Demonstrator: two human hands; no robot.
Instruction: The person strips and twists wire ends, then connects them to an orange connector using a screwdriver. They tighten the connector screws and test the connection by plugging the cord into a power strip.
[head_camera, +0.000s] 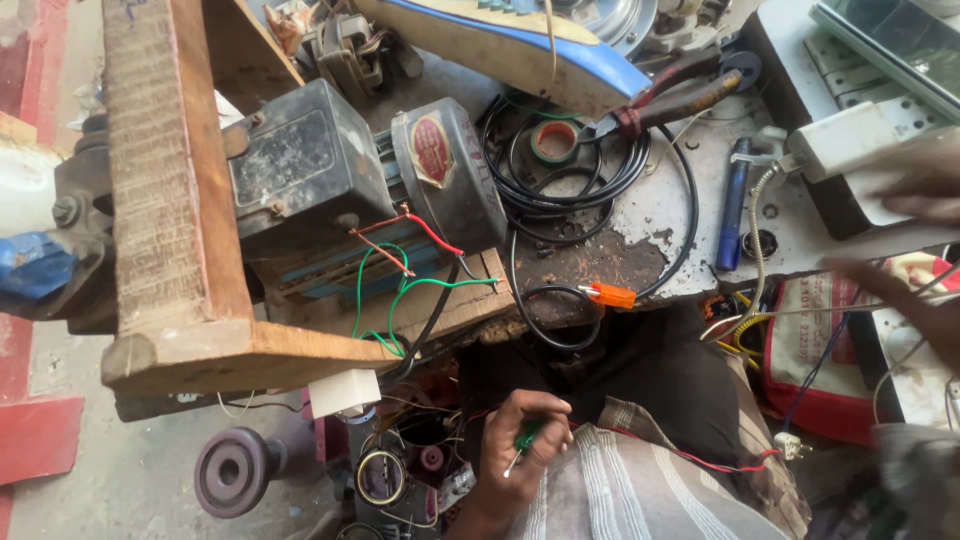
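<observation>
Two hands showed, both the wearer's as far as could be told. Left hand (522, 443), lower centre of the frame, was curled tight round one small green-handled screwdriver (524, 438), its metal tip poking out below the fingers, over the lap. Right hand (915, 250), at the right edge, was blurred; fingers looked spread loosely near a white plug block (845, 140), grip not discernible.

One grey electric motor (360, 180) sat upper left of centre on a wooden frame (175, 220), with one red oval badge on its end cap. Loose leads off it: one red wire (425, 230), one green wire (400, 300), at least one black.

One coil of black cable (565, 185) lay upper centre, with one roll of green tape (553, 140) lying inside its loops. One pair of red-handled pliers (665, 100) rested just beside the coil. One blue pen-like tool (733, 205) lay right of that on the bench. One orange connector (610, 295) sat at the end of a black lead, centre frame.

One red-and-white bag (810, 350) at lower right had yellow wires spilling at its mouth; further contents could not be made out.
</observation>
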